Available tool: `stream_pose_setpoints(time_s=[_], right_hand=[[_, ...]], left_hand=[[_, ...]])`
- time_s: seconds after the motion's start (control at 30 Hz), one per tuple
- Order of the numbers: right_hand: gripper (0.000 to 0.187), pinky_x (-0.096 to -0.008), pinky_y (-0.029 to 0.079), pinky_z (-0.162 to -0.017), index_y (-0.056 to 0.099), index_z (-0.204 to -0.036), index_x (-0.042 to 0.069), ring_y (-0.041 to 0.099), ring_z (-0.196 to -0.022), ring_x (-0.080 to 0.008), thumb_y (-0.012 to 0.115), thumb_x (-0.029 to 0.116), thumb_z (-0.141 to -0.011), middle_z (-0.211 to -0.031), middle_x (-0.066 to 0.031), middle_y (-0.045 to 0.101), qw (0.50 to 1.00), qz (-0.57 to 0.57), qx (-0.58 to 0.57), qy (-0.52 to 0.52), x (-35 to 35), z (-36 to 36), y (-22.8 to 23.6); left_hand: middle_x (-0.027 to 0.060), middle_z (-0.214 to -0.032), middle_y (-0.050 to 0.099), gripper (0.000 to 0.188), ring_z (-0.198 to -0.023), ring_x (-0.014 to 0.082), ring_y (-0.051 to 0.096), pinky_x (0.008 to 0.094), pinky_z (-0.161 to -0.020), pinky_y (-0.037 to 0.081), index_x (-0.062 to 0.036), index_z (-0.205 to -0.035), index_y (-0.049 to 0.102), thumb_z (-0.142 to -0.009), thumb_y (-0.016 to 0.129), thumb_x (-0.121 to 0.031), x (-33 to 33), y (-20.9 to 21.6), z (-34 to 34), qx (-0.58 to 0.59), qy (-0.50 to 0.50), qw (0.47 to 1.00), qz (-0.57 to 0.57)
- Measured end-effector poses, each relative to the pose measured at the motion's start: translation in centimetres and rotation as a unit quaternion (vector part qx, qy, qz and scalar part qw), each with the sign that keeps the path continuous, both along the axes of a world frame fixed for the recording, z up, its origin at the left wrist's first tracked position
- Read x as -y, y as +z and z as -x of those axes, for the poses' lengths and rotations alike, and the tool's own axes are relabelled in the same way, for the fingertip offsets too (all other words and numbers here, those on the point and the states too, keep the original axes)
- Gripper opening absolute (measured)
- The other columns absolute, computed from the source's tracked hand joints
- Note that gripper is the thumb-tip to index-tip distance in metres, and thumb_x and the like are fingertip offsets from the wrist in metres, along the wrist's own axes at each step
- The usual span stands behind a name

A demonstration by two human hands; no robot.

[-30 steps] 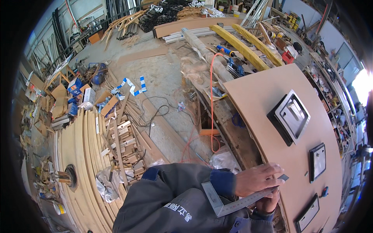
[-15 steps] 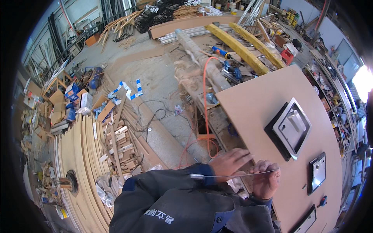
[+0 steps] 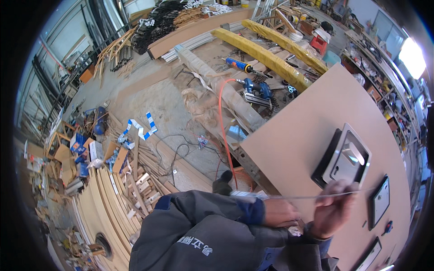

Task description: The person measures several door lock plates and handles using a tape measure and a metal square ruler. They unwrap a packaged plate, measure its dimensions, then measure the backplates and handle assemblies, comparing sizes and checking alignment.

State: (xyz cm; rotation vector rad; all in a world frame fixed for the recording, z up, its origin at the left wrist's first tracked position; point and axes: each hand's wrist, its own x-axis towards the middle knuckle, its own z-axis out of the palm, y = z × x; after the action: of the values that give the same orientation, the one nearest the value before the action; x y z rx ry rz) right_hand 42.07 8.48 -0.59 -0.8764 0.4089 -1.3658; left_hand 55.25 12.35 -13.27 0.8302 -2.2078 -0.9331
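My right hand (image 3: 333, 210) is raised over the near part of a large beige board (image 3: 303, 122), its fingers pinched round a thin rod (image 3: 298, 197). The rod lies almost level and has a wider, pale end above my left sleeve. My left hand (image 3: 280, 213) is low beside the board's left edge, beneath the rod; its fingertips are turned away and partly hidden. Just beyond my right hand, a shiny metal plate (image 3: 348, 156) with a recess and a black frame lies on the board. Two similar black-framed plates (image 3: 381, 202) (image 3: 371, 255) lie nearer the right.
A small blue-and-black piece (image 3: 387, 227) lies on the board. An orange hose (image 3: 221, 119) runs to a blue air tool (image 3: 258, 89) beside a blue caulking gun (image 3: 238, 64). Yellow-wrapped beams (image 3: 257, 56) stretch behind. Wood strips (image 3: 97, 189), offcuts and a dark cable (image 3: 181, 149) cover floor at left.
My right hand has moved right and slightly forward with the rod, close to the metal plate. My left hand has lowered and moved right, its fingers no longer stretched out in sight. The view has shifted.
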Motion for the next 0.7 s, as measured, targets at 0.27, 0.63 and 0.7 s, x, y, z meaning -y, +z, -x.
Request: stream_pose_setpoints(time_s=[0.27,0.63,0.7], right_hand=[[0.024,-0.0280,0.044,-0.060,0.052,-0.110,0.000,0.044,-0.073,-0.0131,0.055,0.024,-0.110,-0.097,-0.0050,0.049,0.981,0.110,0.132,-0.086,5.3,-0.3,1.4],[0.026,-0.0279,0.036,-0.062,0.055,-0.107,0.001,0.037,-0.068,-0.0120,0.046,0.024,-0.113,-0.089,-0.0054,0.047,0.942,0.033,-0.036,-0.333,-2.1,4.6,-1.9],[0.024,-0.0276,0.034,-0.060,0.053,-0.106,0.000,0.036,-0.069,-0.0119,0.046,0.022,-0.113,-0.089,-0.0060,0.046,0.946,0.021,-0.026,-0.321,-3.2,4.5,-2.1]], left_hand=[[0.0110,-0.108,0.072,0.022,-0.095,0.0316,0.070,0.0402,-0.080,0.057,-0.0080,-0.115,0.071,-0.096,0.066,-0.018,9.2,4.4,-20.2,-0.088,0.091,0.989,0.076],[0.0218,-0.136,0.062,0.051,-0.125,0.0364,0.062,0.0408,-0.104,0.050,-0.0037,-0.138,0.062,-0.088,0.072,-0.005,21.7,-6.4,-48.7,0.087,0.444,0.882,0.136],[0.0216,-0.135,0.064,0.045,-0.124,0.0359,0.063,0.0398,-0.105,0.050,-0.0029,-0.134,0.065,-0.090,0.073,-0.007,23.6,-6.7,-47.6,0.068,0.422,0.901,0.077]])
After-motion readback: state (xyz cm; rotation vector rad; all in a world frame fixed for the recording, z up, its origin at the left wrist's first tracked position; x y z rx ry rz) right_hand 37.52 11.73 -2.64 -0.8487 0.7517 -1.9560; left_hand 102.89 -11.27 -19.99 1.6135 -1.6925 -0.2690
